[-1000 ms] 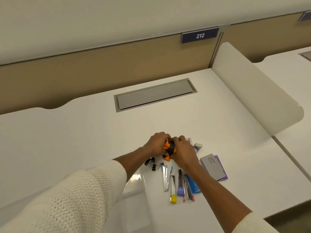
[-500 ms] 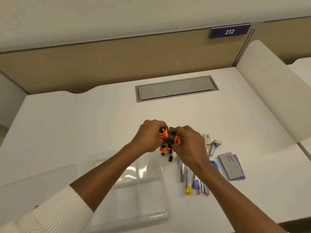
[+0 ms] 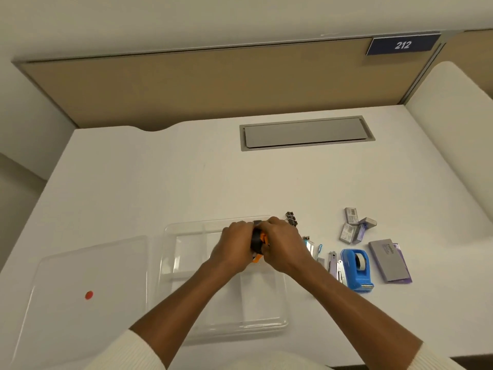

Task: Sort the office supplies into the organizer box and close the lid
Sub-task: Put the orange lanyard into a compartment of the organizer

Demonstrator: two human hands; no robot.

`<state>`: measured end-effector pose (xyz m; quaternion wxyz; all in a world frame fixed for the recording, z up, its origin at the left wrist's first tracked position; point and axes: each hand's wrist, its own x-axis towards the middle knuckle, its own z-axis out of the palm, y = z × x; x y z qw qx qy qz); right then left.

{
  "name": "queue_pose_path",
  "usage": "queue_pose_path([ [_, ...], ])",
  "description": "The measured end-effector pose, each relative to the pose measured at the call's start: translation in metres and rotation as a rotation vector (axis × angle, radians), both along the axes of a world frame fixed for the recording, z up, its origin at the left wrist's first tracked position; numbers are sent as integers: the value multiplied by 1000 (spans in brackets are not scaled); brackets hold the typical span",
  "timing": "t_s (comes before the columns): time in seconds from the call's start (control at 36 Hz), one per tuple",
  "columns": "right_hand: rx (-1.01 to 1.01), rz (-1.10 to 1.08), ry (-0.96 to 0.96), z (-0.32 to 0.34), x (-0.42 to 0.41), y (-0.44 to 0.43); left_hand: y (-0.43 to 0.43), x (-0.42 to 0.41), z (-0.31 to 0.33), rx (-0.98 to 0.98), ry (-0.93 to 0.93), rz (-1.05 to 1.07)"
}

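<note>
so: i see both hands, left hand (image 3: 234, 245) and right hand (image 3: 284, 245), fingers cupped round orange-black clips (image 3: 258, 243) above the box (image 3: 170, 263), seemingly empty. lid (image 3: 80, 276) off; tape dispenser (image 3: 356, 265), staple boxes (image 3: 352, 225) unsorted.

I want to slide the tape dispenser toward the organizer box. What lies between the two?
Head view: the right hand and forearm cross that stretch, with metal clips and slim tools lying between the blue tape dispenser and the organizer box.

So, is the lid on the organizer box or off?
Off. The lid lies flat on the desk, left of the open organizer box.
</note>
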<state>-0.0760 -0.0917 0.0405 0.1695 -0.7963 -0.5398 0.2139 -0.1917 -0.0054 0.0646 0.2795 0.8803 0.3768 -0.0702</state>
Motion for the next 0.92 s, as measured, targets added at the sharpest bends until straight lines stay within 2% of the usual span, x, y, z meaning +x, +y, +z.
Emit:
queue_pose_path([
  [0.17, -61, 97, -9, -7, -12, -2, -5, -7, 1, 4, 49, -68],
  [0.36, -122, 200, -125, -28, -26, -10, -7, -7, -1, 88, 107, -77],
  [0.56, 7, 165, -124, -14, -17, -19, -8, -18, -7, 138, 45, -59],
  [0.69, 70, 95, -209, -15, -21, -40, -9, -22, -17, 109, -40, -53],
  [0.78, 93, 150, -291, -20, -29, -47, -9, -23, -26, 115, -68, -78],
  [0.92, 11, 246, -320, -35, -33, -48, -5, -17, -39, 127, -11, -159],
])
